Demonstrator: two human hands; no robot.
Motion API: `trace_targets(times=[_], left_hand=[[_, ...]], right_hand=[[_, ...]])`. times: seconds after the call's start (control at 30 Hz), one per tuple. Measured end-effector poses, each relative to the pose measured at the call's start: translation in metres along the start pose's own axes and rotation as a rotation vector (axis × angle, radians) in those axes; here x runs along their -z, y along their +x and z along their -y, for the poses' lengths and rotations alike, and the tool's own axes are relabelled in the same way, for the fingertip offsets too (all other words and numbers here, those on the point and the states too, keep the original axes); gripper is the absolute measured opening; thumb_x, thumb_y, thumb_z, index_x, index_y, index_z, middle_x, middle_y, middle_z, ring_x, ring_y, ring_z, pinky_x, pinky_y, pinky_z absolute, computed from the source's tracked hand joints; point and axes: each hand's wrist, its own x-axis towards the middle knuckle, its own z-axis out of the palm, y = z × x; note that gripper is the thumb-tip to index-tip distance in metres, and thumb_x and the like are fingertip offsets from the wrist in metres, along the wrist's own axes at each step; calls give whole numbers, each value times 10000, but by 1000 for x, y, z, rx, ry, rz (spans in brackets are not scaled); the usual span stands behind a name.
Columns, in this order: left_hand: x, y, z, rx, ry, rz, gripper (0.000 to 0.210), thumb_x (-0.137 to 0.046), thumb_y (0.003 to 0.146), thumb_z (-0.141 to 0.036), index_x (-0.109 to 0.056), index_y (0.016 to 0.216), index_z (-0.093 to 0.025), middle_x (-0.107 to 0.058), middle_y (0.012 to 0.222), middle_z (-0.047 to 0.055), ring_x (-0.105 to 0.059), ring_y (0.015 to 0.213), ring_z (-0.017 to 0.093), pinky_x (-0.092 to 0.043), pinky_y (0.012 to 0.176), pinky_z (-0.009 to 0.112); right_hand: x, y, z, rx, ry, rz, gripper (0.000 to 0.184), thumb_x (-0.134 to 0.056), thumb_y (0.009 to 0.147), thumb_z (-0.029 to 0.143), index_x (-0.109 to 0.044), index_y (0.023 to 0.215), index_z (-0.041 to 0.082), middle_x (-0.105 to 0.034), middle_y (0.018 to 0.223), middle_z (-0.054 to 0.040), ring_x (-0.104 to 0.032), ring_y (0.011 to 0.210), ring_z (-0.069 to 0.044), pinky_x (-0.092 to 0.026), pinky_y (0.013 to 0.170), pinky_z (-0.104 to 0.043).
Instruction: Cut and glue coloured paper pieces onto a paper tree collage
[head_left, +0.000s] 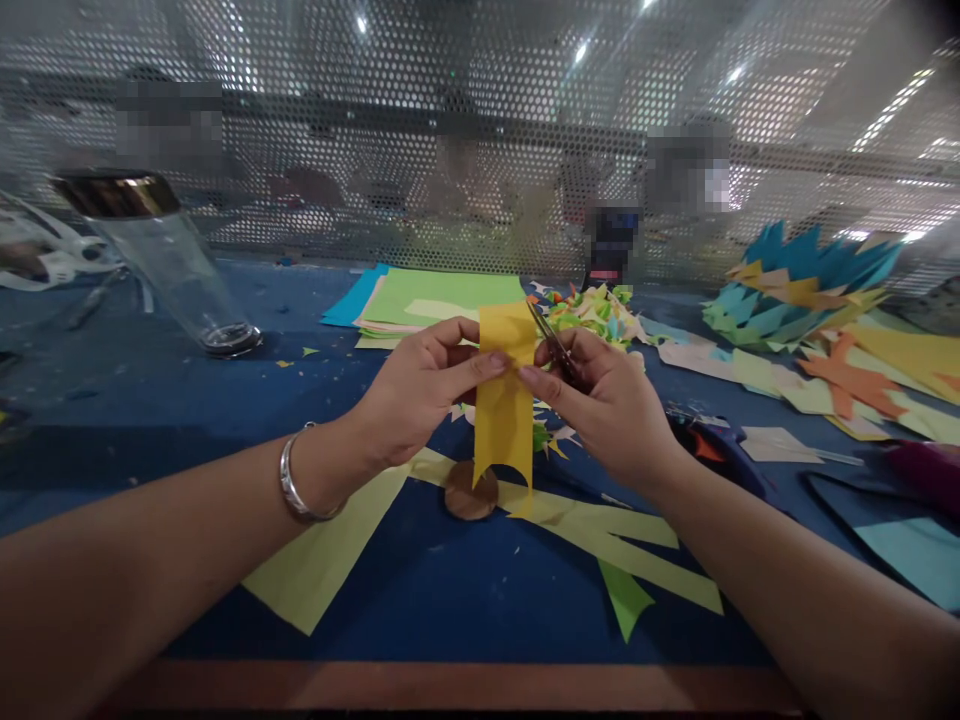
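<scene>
A yellow paper strip hangs upright between my hands, its lower end cut in a curve with pointed corners. My left hand is closed on the strip's left edge, thumb in front. My right hand pinches the right edge and also holds dark scissors, their tips pointing up beside the strip's top. Part of the scissors is hidden behind my fingers. Below the strip, a round wooden disc lies on pale yellow-green paper strips. A green paper piece lies nearer the table edge.
A stack of coloured paper and a heap of scraps lie behind my hands. At left stands a clear bottle. A blue spiky paper piece and orange cut-outs are at right. A perforated metal screen rises behind the table.
</scene>
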Motion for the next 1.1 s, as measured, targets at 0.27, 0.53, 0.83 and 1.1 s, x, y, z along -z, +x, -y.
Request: trace_targets(times=[0.27,0.53,0.83,1.1], left_hand=[[-4,-6,-2,141,-82,39,228,-801,813,-289,-779,1035,-241,-762,1053,29,-699,955,168,-576,810,261],[1,-9,1,382,-3,133,182,-801,803,-298,-802,956,-201,-777,972,64,-710,875,183,-559,799,295],[32,15,-6,73,124,-263,98,-686,883,-235,-758,919,-179,-771,946,59,-722,861,206,-585,785,341],[40,22,-7,115,101,-287,95,-665,893,-207,-757,877,-188,-771,900,52,-731,861,207,-563,730,290]], right_hand=[[2,-1,3,33,-54,-11,184,-675,907,315,-560,817,202,-539,724,16,-489,640,-117,-401,566,-251],[3,-1,1,85,-53,-53,151,-673,906,266,-577,819,190,-512,702,30,-458,606,-99,-374,542,-246],[1,-19,9,127,-252,172,209,-713,887,351,-570,928,204,-625,814,7,-555,662,-119,-425,607,-262],[-18,-33,13,170,-579,610,338,-786,820,389,-603,1025,192,-669,971,-31,-594,802,-174,-394,648,-286]])
